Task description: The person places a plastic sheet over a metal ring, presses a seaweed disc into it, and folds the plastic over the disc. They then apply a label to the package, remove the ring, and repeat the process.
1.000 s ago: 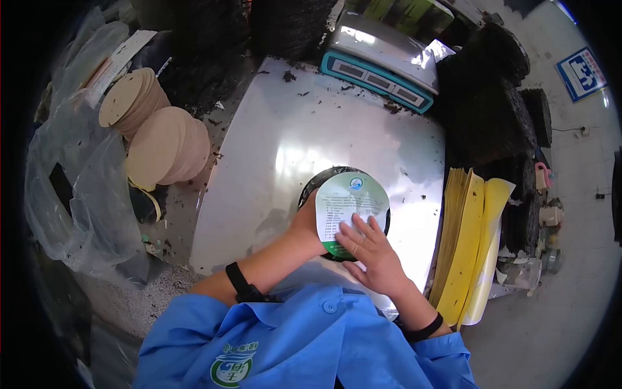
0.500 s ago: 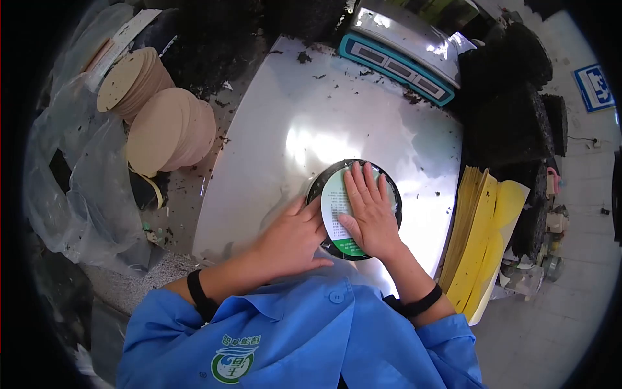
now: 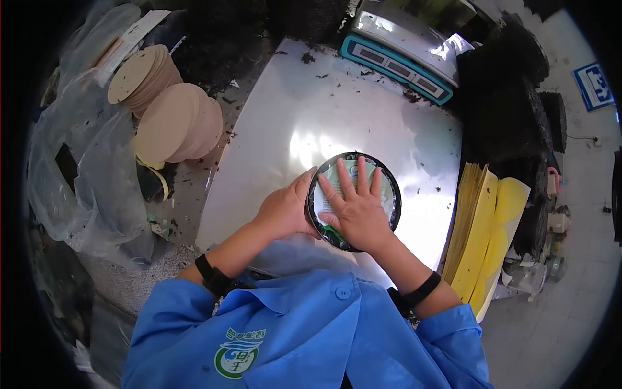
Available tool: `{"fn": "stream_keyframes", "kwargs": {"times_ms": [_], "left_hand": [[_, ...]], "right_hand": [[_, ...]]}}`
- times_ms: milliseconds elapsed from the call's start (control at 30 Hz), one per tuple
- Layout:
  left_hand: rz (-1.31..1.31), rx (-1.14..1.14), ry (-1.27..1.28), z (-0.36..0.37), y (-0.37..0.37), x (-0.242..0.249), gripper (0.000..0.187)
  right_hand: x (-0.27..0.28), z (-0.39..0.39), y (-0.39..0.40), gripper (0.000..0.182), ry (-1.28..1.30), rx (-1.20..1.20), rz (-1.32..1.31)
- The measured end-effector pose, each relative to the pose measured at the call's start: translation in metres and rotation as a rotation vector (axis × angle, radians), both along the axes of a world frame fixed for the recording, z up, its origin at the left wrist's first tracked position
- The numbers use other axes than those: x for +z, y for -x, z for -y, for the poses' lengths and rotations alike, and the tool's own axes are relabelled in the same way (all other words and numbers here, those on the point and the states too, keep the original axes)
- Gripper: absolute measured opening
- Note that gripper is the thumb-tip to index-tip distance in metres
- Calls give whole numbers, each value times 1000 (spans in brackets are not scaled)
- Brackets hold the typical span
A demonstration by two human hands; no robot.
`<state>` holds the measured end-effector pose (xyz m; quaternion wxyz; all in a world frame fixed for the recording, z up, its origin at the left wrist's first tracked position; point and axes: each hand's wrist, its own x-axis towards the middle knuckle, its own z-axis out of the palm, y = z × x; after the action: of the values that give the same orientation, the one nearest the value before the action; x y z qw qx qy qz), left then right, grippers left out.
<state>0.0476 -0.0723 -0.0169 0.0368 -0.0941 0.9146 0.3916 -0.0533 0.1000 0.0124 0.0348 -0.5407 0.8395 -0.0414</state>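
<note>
A round, shiny package with a black rim lies on the pale table. On its top is a round label, pale green and white with print and a darker green part. My right hand is flat across the label with its fingers spread, covering much of it. Against the package's left side, my left hand curves around the edge, its fingertips partly hidden. Both hands touch the package.
A teal-edged scale stands at the table's back. Yellow round labels on sheets are stacked at right. Brown cardboard discs and clear plastic bags lie at left. Dark flakes dot the table. Black stacks stand beyond the scale.
My right hand has shifted slightly left, its fingers more spread over the label. The label now sits within the black rim instead of overhanging its left side. My left hand has moved up around the edge.
</note>
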Motion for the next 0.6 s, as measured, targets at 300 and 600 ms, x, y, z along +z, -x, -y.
{"fn": "stream_keyframes", "kwargs": {"times_ms": [300,600], "left_hand": [[139,42,-149,29,-2,5,110],[-14,-351,-893,-7,47,26,54]], "right_hand": [[29,-32,-6,70,-118,13,46],[80,-96,30,72,-170,114,370]]}}
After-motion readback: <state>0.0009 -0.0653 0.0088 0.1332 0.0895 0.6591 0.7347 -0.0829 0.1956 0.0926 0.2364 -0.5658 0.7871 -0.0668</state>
